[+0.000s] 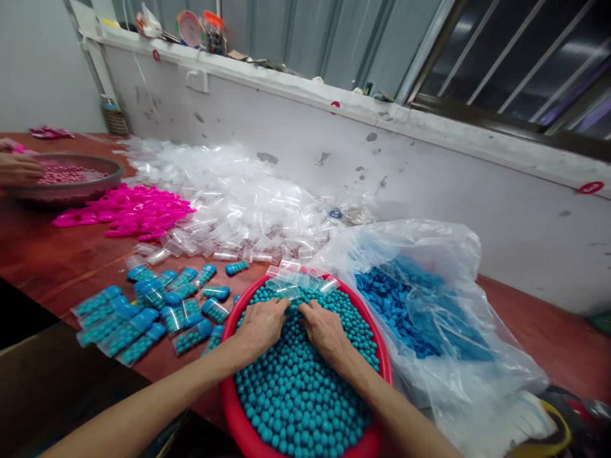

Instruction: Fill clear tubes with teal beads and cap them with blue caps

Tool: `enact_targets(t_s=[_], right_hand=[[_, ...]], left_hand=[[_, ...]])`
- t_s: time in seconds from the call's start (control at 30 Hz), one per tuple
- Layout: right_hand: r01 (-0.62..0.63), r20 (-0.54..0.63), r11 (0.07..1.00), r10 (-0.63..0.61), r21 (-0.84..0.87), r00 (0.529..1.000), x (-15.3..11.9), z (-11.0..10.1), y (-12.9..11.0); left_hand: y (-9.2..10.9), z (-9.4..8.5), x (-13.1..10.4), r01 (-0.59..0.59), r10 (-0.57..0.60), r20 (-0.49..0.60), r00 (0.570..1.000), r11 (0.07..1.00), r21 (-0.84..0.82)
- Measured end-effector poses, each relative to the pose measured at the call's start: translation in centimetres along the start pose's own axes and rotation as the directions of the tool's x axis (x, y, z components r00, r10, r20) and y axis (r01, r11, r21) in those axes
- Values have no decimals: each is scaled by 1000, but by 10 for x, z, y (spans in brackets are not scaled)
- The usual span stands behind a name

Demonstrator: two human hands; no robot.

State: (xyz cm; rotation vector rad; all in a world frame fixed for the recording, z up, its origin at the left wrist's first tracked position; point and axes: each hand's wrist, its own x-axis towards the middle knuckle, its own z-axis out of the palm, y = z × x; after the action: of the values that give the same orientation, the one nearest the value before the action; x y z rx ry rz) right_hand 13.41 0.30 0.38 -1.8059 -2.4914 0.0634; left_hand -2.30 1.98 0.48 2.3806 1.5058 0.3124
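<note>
Curling left hand (pixel 261 326) and right hand (pixel 327 331) over beads (pixel 300 388) in red tub (pixel 232 407) on bench (pixel 57 273). Facing inward, fingertips close but apart, beyond tub middle. Fingers bent; can't tell if pinching anything, palms hidden. Beads directly under both hands. Clear sleeves (pixel 289 292) just past the fingertips, on beads at far rim, long axes roughly crosswise with mixed tilts; left hand nearer to closest one. Filled packs (pixel 126 332) on bench left of tub, blue caps (pixel 396 299) in clear bag (pixel 458 245) just right.
</note>
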Motion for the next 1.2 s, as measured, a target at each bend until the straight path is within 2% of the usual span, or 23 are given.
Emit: enact_targets(t_s=[0.1, 0.2, 0.37, 0.47, 0.57, 0.63, 0.7, 0.83, 0.93, 1.07, 1.2], right_hand=[[46, -6, 998, -46, 43, 999, -7, -1, 0], [76, -45, 980, -69, 185, 997, -17, -5, 4], [35, -160, 900, 39, 435, 986, -27, -8, 6], [54, -168, 847, 43, 528, 985, -30, -6, 4], [39, -123, 810, 41, 585, 992, -32, -3, 6], [3, -96, 801, 68, 598, 993, -34, -3, 10], [-14, -95, 802, 89, 597, 991, -36, -4, 15], [27, -154, 804, 81, 594, 985, -38, -9, 14], [48, -144, 789, 51, 612, 988, -36, -9, 7], [30, -85, 774, 31, 633, 996, -40, -7, 5], [70, -112, 850, -13, 522, 994, -51, -16, 7]], left_hand=[[0, 6, -2, -14, 14, -4, 1000, 1000, 15], [4, 5, -3, -76, 75, -31, 997, 997, -33], [11, 4, -3, -123, 107, -80, 991, 963, -239], [13, 9, -1, -98, 103, -15, 995, 878, -469], [14, 12, 3, 9, 89, 104, 991, 716, -698], [15, 12, 4, 85, 80, 171, 982, 623, -777], [15, 11, 5, 125, 77, 206, 976, 574, -809], [16, 13, 4, 206, 81, 278, 957, 487, -849], [16, 17, 2, 263, 93, 328, 940, 415, -871], [16, 18, 1, 290, 80, 354, 932, 421, -859], [16, 17, 1, 315, 92, 380, 920, 402, -860]])
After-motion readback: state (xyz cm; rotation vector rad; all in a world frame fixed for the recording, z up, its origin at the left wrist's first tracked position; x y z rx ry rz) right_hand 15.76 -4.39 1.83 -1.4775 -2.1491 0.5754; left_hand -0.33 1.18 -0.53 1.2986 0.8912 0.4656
